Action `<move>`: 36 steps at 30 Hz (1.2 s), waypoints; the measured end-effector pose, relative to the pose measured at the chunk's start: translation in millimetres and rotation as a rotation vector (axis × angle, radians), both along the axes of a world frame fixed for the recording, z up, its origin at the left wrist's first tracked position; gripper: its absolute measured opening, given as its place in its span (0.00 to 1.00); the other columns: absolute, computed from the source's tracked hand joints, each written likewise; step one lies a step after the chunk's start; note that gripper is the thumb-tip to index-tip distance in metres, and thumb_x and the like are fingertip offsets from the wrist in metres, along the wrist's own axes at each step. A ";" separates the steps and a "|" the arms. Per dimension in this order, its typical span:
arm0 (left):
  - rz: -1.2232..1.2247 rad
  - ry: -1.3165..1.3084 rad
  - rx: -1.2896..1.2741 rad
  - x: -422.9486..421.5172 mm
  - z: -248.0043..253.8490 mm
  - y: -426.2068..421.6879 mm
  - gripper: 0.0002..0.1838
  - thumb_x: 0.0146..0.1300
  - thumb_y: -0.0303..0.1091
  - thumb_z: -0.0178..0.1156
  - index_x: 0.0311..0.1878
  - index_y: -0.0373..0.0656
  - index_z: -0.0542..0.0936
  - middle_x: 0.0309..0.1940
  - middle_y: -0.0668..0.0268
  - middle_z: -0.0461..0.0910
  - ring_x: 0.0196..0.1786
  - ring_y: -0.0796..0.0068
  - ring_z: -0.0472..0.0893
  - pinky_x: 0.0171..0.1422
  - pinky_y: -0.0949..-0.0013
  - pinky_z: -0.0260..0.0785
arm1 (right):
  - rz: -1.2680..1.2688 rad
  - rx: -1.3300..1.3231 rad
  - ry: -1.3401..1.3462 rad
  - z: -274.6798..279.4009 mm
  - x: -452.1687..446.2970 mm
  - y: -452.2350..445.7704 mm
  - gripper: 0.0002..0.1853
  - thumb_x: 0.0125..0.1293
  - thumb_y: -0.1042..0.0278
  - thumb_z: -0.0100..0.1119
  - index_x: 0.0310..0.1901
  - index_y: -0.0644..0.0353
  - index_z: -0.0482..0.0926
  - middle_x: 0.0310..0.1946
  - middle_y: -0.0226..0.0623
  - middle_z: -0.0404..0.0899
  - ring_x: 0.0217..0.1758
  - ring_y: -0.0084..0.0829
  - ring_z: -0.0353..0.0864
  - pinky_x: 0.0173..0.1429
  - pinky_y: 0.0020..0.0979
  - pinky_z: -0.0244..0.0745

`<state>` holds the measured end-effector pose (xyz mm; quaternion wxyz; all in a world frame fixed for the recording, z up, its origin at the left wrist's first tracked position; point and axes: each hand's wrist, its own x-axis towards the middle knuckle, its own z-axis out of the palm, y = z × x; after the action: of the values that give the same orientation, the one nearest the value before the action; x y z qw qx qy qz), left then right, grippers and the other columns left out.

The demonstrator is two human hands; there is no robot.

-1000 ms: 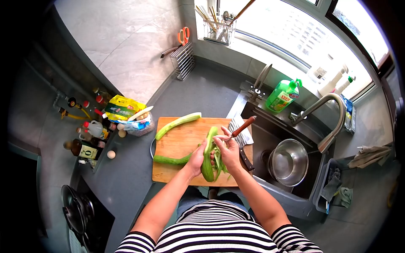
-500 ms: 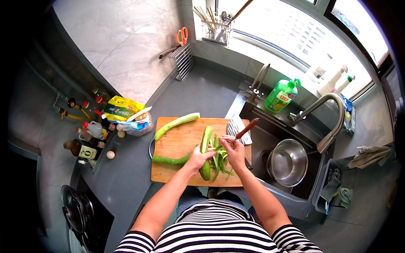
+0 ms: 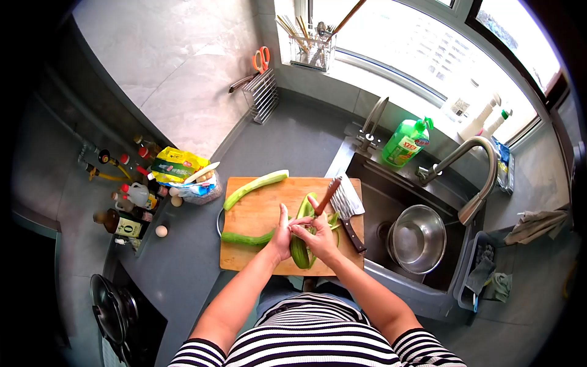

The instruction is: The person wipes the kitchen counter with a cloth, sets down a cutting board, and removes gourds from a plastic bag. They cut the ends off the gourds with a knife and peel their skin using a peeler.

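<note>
My left hand (image 3: 282, 235) is around a partly peeled green gourd (image 3: 299, 252) above the wooden cutting board (image 3: 251, 217). My right hand (image 3: 319, 235) is closed on a peeler with a reddish-brown handle (image 3: 328, 194); its head is hidden among the fingers. Both hands meet over the gourd. Green peelings (image 3: 333, 221) lie beside my right hand. A pale peeled gourd (image 3: 255, 188) rests at the board's upper left, and an unpeeled one (image 3: 244, 238) at its lower left. On the board's right side lies a cleaver (image 3: 345, 205) with a dark handle.
To the right, a steel bowl (image 3: 419, 238) sits in the sink (image 3: 382, 183) under a curved faucet (image 3: 483, 177). Green soap (image 3: 405, 144) stands behind. Left are a yellow bag (image 3: 177, 164), an egg (image 3: 161, 231), bottles (image 3: 128, 226) and a black pan (image 3: 108, 309).
My right hand has moved left and down to meet my left hand, and the peeler handle now points more upright. The cleaver's handle has come into fuller view.
</note>
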<state>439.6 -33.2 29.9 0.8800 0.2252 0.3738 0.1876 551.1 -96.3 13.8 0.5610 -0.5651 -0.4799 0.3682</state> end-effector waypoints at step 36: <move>-0.282 0.103 0.333 -19.7 -8.7 -1.5 0.46 0.65 0.76 0.32 0.68 0.46 0.70 0.27 0.76 0.62 0.29 0.84 0.63 0.32 0.77 0.63 | -0.205 -0.152 0.443 -10.9 50.3 47.7 0.11 0.69 0.62 0.62 0.46 0.61 0.80 0.35 0.29 0.83 0.35 0.19 0.81 0.39 0.25 0.78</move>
<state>419.9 -34.6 21.2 0.8280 0.4265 0.3469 0.1101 601.4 -48.6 2.9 0.6429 -0.5566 -0.2565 0.4594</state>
